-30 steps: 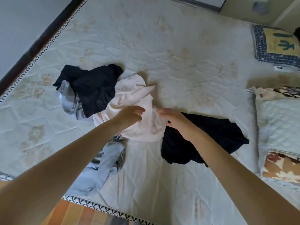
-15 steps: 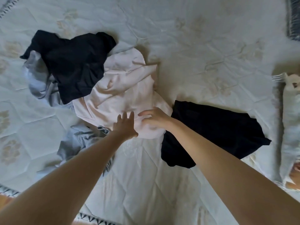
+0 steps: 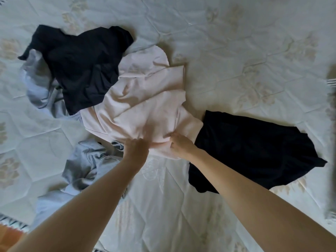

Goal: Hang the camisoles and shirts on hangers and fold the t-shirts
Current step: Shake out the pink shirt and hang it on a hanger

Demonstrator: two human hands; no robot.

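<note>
Gripping the pale pink garment (image 3: 143,106) at its near edge, my left hand (image 3: 137,149) and right hand (image 3: 180,145) both pinch the cloth.

On the bed (image 3: 236,51), the middle garment (image 3: 141,106) lies between two others: one (image 3: 81,66) overlapping its far-left edge, another (image 3: 245,151) touching its right.

We see a pale quilted mattress (image 3: 236,51) w/ faded floral print, patterned trim (image 3: 11,220) at its near-left edge, orange surface (image 3: 9,237) below.
</note>
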